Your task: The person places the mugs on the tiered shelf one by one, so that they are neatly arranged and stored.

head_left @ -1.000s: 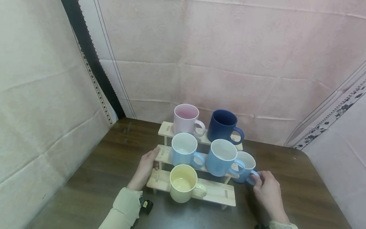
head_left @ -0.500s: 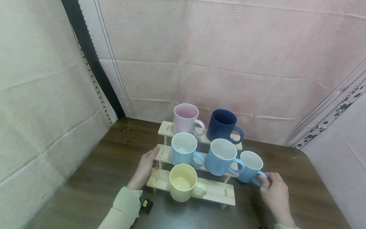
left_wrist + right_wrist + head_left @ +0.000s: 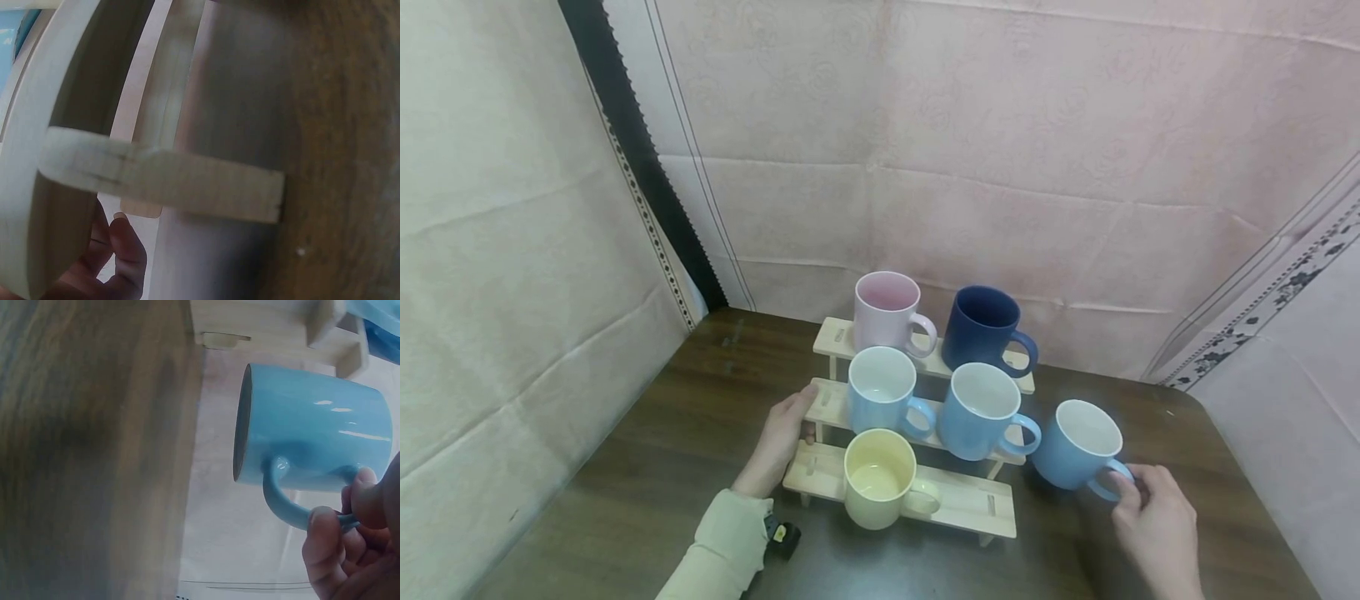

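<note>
My right hand pinches the handle of a light blue mug with a white inside, right of a tiered wooden rack. In the right wrist view the mug hangs above the wooden table, its base apart from the surface. Thumb and fingers of the right hand close around the handle. At the rack's left side, my left hand holds the end of the middle shelf. The left wrist view shows curled fingers of the left hand beside that shelf and its wooden leg.
A pink mug and a dark blue mug stand on the top shelf. The middle shelf carries two light blue mugs, one left and one right. A yellow mug stands on the bottom shelf. Pale cloth hangs behind the table.
The right hand has moved the light blue mug rightward, away from the rack, and up toward the camera. My left hand and the other mugs stay in place.
</note>
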`<state>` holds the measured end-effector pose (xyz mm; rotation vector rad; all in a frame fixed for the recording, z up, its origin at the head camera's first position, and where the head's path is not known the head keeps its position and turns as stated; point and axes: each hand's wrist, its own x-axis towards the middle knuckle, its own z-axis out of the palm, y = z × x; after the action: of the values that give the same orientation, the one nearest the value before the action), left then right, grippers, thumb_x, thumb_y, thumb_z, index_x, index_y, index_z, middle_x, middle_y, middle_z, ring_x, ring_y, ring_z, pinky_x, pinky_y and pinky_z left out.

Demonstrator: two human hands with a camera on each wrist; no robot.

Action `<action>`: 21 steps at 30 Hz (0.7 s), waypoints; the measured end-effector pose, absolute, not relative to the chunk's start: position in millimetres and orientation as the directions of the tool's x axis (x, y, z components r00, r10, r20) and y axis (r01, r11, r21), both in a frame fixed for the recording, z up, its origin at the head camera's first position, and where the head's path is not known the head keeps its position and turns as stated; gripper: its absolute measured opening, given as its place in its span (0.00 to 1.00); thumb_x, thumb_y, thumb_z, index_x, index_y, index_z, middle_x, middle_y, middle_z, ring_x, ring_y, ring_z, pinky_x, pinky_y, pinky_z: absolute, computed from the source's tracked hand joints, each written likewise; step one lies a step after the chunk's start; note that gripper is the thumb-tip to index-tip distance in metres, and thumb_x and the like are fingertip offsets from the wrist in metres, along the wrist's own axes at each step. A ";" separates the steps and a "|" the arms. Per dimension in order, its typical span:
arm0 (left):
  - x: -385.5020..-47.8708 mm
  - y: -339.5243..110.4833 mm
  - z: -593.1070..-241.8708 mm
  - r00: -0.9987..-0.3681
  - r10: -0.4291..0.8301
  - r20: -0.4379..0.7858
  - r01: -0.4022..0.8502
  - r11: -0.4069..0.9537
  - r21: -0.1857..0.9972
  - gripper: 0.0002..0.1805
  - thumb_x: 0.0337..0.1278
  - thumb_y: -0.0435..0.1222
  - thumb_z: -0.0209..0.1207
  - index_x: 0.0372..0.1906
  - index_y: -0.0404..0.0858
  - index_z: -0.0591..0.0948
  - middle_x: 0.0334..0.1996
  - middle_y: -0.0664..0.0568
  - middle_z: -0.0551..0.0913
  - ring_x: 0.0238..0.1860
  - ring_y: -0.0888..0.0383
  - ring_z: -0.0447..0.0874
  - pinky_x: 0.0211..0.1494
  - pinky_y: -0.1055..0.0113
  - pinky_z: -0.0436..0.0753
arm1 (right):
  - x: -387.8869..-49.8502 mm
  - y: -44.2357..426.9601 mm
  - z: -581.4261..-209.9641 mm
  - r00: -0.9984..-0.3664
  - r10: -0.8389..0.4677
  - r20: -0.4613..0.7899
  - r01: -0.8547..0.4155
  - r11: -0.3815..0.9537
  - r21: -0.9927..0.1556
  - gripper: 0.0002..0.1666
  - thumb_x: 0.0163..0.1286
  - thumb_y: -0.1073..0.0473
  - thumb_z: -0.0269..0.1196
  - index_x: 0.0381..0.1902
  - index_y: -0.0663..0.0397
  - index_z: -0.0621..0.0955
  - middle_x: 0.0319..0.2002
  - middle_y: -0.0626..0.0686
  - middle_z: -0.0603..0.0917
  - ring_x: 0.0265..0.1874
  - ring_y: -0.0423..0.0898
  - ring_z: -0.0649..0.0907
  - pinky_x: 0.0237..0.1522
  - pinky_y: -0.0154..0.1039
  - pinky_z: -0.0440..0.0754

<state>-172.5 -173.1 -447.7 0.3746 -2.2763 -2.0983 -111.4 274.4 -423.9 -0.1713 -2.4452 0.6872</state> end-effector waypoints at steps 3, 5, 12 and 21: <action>-172.6 -173.7 -447.1 -0.969 -0.192 -0.154 -0.168 0.062 0.984 0.31 0.66 0.63 0.48 0.36 0.36 0.77 0.21 0.51 0.70 0.24 0.54 0.70 0.33 0.64 0.68 | -104.8 275.1 -418.6 -0.802 0.280 0.527 -0.036 0.859 -0.511 0.04 0.62 0.67 0.67 0.34 0.63 0.82 0.29 0.52 0.78 0.25 0.33 0.70 0.28 0.30 0.65; -172.6 -173.8 -446.9 -0.969 -0.191 -0.158 -0.172 0.060 0.983 0.31 0.66 0.62 0.48 0.37 0.36 0.77 0.21 0.51 0.70 0.25 0.54 0.70 0.33 0.64 0.68 | -100.4 276.1 -414.9 -0.793 0.291 0.535 -0.033 0.857 -0.515 0.04 0.61 0.67 0.67 0.33 0.63 0.82 0.29 0.52 0.78 0.25 0.28 0.69 0.29 0.29 0.65; -172.3 -173.5 -447.5 -0.968 -0.191 -0.165 -0.178 0.052 0.983 0.31 0.66 0.62 0.48 0.37 0.35 0.77 0.22 0.50 0.70 0.24 0.54 0.69 0.32 0.64 0.68 | -84.3 278.0 -400.2 -0.760 0.328 0.562 -0.016 0.854 -0.520 0.04 0.61 0.68 0.67 0.33 0.64 0.82 0.28 0.47 0.76 0.26 0.21 0.65 0.28 0.28 0.65; -172.3 -173.8 -447.5 -0.968 -0.194 -0.161 -0.175 0.057 0.983 0.32 0.65 0.63 0.48 0.37 0.36 0.77 0.22 0.51 0.70 0.25 0.54 0.70 0.33 0.64 0.68 | -66.5 276.2 -387.0 -0.695 0.321 0.643 -0.074 0.858 -0.509 0.05 0.56 0.71 0.69 0.29 0.62 0.82 0.26 0.27 0.69 0.24 0.19 0.65 0.26 0.22 0.63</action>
<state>-172.3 -173.8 -447.5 0.3959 -2.2739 -2.1104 -66.5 276.2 -387.0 -0.1785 -2.2530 0.6556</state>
